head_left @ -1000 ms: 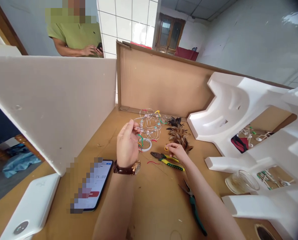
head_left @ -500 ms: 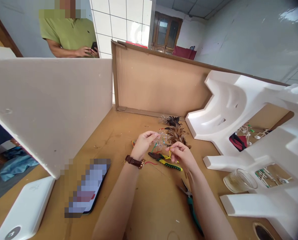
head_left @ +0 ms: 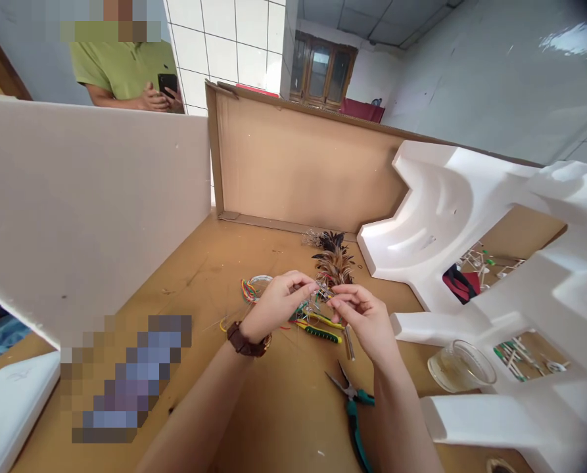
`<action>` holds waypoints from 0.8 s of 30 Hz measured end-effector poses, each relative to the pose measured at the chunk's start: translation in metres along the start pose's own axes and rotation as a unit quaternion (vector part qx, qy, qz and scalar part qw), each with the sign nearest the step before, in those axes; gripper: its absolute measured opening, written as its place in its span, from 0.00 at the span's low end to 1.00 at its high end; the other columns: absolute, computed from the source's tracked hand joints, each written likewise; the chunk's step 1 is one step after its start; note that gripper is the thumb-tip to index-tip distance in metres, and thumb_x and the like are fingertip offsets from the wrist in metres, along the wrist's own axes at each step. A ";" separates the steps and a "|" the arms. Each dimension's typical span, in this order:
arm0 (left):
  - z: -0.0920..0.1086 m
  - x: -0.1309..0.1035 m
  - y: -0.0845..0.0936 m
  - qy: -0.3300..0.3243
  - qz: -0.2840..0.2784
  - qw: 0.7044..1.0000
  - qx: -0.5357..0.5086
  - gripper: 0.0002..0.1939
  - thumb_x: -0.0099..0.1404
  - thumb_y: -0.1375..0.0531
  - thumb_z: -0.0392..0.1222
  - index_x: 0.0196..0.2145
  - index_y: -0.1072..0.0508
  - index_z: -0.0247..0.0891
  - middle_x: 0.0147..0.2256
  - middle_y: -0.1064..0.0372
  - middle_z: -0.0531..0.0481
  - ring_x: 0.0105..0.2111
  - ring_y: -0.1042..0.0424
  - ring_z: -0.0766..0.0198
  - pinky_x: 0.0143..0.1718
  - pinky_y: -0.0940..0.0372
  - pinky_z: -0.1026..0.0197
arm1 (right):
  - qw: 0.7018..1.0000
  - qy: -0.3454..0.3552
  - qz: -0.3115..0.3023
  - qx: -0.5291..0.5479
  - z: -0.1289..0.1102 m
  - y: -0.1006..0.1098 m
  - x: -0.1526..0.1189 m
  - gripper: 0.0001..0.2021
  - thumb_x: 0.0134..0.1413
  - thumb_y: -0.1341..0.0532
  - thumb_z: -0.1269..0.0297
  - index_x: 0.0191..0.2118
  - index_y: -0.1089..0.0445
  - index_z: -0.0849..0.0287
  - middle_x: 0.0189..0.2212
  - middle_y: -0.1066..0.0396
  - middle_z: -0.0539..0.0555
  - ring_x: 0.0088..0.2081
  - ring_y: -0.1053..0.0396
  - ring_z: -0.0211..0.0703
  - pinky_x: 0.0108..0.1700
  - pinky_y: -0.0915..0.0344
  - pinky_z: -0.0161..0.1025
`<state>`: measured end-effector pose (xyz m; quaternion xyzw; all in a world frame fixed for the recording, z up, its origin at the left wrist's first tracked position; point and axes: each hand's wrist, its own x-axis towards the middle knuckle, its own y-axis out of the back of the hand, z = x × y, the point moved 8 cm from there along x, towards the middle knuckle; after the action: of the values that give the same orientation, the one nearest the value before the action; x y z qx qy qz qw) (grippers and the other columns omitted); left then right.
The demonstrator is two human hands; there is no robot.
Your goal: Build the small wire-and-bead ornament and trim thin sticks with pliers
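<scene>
My left hand, with a brown-strapped watch on its wrist, is closed in a pinch on a thin silvery wire. Close beside it, my right hand has thumb and forefinger pinched near the same wire; what sits in its fingertips is too small to make out. Under the hands lie pliers with yellow and green handles among tangled wires. A bundle of coloured wires shows left of my left hand. Brown feathers and black feathers lie just beyond the fingers.
Teal-handled long-nose pliers lie open near my right forearm. On the right, a glass jar stands by a white foam moulding. A phone lies left, before a white foam panel. Behind it stands a person in green.
My hands have drawn closer together, fingertips nearly meeting over the wires. The camera view has shifted, so the phone and foam panel sit further left. The teal-handled pliers now show more fully.
</scene>
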<state>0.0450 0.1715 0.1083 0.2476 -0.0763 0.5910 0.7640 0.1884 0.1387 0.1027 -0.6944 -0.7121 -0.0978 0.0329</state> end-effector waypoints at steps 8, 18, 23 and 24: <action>0.038 -0.016 -0.015 -0.082 -0.006 0.981 0.173 0.10 0.63 0.50 0.40 0.32 0.29 0.38 0.29 0.34 0.49 0.29 0.36 0.66 0.32 0.42 0.64 | 0.999 -0.003 -0.016 -0.044 0.002 0.000 -0.006 0.16 0.44 0.39 0.62 0.43 0.35 0.57 0.26 0.29 0.50 0.21 0.32 0.36 0.26 0.33 0.34; 0.057 -0.026 -0.034 -0.139 -0.049 0.950 0.275 0.12 0.64 0.53 0.36 0.35 0.30 0.38 0.33 0.33 0.47 0.33 0.34 0.63 0.35 0.41 0.62 | 0.989 0.047 0.029 -0.138 -0.002 0.006 -0.010 0.08 0.48 0.42 0.62 0.35 0.31 0.58 0.24 0.28 0.51 0.19 0.34 0.36 0.23 0.36 0.33; 0.049 -0.024 -0.029 -0.125 -0.024 0.970 0.205 0.11 0.62 0.51 0.34 0.41 0.34 0.40 0.35 0.32 0.48 0.35 0.33 0.63 0.36 0.39 0.62 | 0.966 0.104 0.051 -0.233 -0.013 0.013 -0.014 0.07 0.49 0.43 0.61 0.32 0.31 0.57 0.20 0.29 0.50 0.22 0.32 0.39 0.25 0.36 0.34; 0.047 -0.023 -0.026 -0.118 -0.015 0.974 0.194 0.11 0.62 0.51 0.35 0.42 0.35 0.40 0.35 0.32 0.48 0.35 0.33 0.64 0.36 0.39 0.62 | 0.959 0.117 0.049 -0.254 -0.016 0.013 -0.014 0.06 0.50 0.43 0.62 0.31 0.31 0.57 0.20 0.29 0.50 0.22 0.32 0.39 0.26 0.36 0.34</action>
<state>0.0715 0.1244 0.1320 0.4604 -0.0462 0.5494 0.6957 0.1999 0.1220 0.1174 -0.6975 -0.6204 -0.3542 -0.0566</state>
